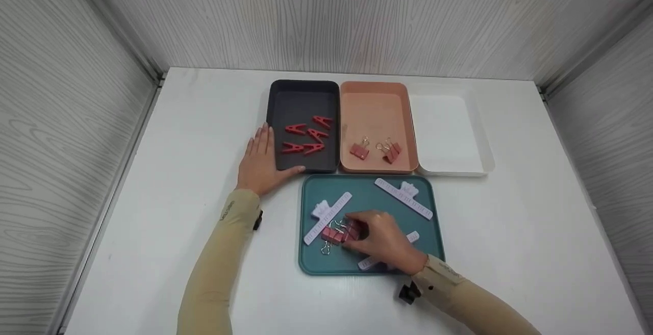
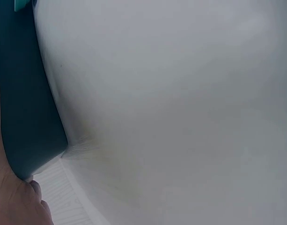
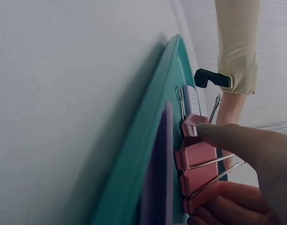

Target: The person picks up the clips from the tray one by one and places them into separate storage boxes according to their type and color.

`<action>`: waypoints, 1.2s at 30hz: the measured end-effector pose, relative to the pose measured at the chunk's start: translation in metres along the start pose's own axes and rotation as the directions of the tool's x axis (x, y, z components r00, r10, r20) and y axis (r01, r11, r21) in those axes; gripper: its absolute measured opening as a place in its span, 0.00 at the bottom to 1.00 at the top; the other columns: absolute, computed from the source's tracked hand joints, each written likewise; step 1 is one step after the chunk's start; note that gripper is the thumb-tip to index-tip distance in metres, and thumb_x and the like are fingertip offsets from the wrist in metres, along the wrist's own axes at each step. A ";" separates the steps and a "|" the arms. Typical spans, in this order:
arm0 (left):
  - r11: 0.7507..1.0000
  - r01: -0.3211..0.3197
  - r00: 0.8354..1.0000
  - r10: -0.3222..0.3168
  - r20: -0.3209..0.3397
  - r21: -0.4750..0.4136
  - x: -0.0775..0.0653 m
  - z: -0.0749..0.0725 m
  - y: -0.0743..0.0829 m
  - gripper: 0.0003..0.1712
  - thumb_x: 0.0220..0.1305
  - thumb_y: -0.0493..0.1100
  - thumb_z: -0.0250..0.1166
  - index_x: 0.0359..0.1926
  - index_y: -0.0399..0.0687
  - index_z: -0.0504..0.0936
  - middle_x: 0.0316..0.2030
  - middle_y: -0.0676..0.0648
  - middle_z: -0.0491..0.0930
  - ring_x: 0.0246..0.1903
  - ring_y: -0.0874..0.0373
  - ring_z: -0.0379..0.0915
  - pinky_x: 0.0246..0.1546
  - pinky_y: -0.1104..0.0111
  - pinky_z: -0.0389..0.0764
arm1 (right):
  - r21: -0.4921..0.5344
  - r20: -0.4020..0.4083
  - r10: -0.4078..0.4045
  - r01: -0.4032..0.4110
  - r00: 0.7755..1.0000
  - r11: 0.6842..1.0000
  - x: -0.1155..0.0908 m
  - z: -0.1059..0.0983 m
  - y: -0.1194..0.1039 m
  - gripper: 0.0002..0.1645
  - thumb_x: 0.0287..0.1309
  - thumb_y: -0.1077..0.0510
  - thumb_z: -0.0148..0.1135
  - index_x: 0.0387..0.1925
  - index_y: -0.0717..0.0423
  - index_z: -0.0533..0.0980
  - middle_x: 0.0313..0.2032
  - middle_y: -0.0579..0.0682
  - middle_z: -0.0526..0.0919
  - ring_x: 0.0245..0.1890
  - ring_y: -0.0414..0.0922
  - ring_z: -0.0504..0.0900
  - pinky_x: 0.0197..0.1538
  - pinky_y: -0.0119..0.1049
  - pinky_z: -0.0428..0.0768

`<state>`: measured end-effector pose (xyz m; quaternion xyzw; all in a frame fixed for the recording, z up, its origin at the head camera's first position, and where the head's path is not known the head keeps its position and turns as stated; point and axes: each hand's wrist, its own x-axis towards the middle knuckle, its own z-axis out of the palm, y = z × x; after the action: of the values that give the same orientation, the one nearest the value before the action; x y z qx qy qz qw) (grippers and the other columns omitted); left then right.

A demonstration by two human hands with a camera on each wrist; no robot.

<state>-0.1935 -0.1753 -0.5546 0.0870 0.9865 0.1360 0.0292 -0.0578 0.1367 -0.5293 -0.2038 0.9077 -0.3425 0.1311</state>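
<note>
In the head view my left hand point(image 1: 258, 168) lies with straight fingers along the left side of the dark tray point(image 1: 302, 87), its thumb at the front edge. Several red clothespins point(image 1: 316, 134) lie in that tray. Over the teal tray point(image 1: 320, 267), my right hand point(image 1: 386, 241) grips a pink binder clip point(image 3: 199, 173) between thumb and fingers. Another pink binder clip point(image 1: 331, 235) lies against it on the left. Three pale purple ruler clips lie in the teal tray: one at left point(image 1: 329, 217), one at upper right point(image 1: 403, 198), one partly under my right hand point(image 1: 368, 262).
Behind the teal tray, an orange tray point(image 1: 372, 87) holds pink binder clips point(image 1: 359, 151) near its front. To its right stands a white tray point(image 1: 488, 161). Grey wood-grain panels point(image 1: 326, 24) bound the white table point(image 1: 520, 223) at the back and sides.
</note>
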 end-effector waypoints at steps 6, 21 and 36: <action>1.000 -0.001 1.000 0.001 -0.003 -0.013 0.001 0.001 -0.001 0.77 0.52 0.89 0.50 0.80 0.35 0.35 0.80 0.38 0.33 0.78 0.48 0.25 0.75 0.60 0.29 | -0.001 -0.015 -0.009 0.009 1.000 1.000 0.001 -0.004 0.007 0.32 0.53 0.55 0.79 0.61 0.55 0.81 0.41 0.43 0.83 0.38 0.41 0.78 0.42 0.33 0.81; 1.000 -0.010 1.000 0.010 -0.014 -0.017 0.002 0.004 -0.004 0.77 0.52 0.89 0.47 0.80 0.35 0.35 0.80 0.37 0.33 0.78 0.48 0.25 0.75 0.61 0.28 | -0.020 -0.090 0.103 -0.106 0.991 0.994 0.004 -0.029 0.031 0.35 0.50 0.59 0.81 0.61 0.58 0.80 0.54 0.51 0.84 0.52 0.49 0.80 0.61 0.47 0.78; 1.000 -0.006 1.000 0.006 -0.017 -0.021 0.001 0.004 -0.003 0.77 0.52 0.89 0.49 0.80 0.35 0.36 0.80 0.38 0.34 0.78 0.48 0.26 0.75 0.61 0.28 | 0.014 -0.049 0.091 -0.091 0.995 0.996 0.008 -0.035 0.043 0.30 0.52 0.55 0.81 0.58 0.52 0.83 0.49 0.44 0.84 0.48 0.43 0.81 0.58 0.42 0.81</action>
<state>-0.1947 -0.1769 -0.5592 0.0885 0.9849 0.1472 0.0215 -0.0902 0.1819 -0.5336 -0.1531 0.9170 -0.3464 0.1253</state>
